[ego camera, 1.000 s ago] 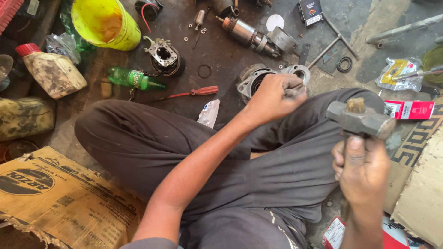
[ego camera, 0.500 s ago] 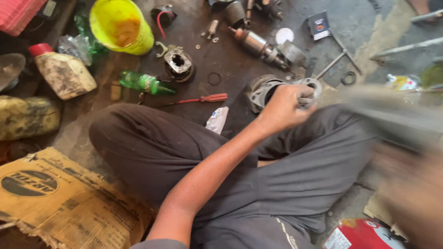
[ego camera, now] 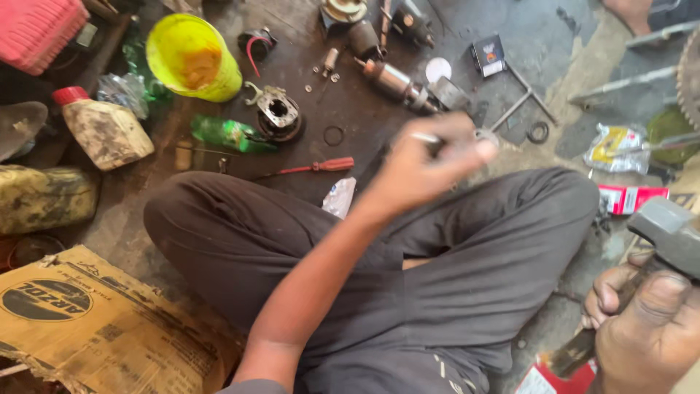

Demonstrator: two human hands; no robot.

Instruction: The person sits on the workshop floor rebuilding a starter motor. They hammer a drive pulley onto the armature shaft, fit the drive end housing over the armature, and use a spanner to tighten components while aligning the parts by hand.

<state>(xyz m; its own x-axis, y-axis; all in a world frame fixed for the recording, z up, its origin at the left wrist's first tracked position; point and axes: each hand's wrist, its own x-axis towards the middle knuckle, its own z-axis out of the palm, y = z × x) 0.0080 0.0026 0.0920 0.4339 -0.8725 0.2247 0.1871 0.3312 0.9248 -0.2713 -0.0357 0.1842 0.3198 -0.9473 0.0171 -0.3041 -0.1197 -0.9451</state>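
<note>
Back into view comes the right hand (ego camera: pixel 645 332), fist closed on a hammer (ego camera: pixel 667 233) (handle mostly hidden); left hand (ego camera: pixel 426 164), blurred, pinches a thin metal piece (ego camera: pixel 426 138) above the red screwdriver (ego camera: pixel 317 168).

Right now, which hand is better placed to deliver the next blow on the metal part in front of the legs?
The right hand, probably: it grips the hammer by its handle, head raised at the right edge. The left hand is stretched forward, pinching a thin metal piece over the blurred part, so it looks set to steady, not strike.
</note>
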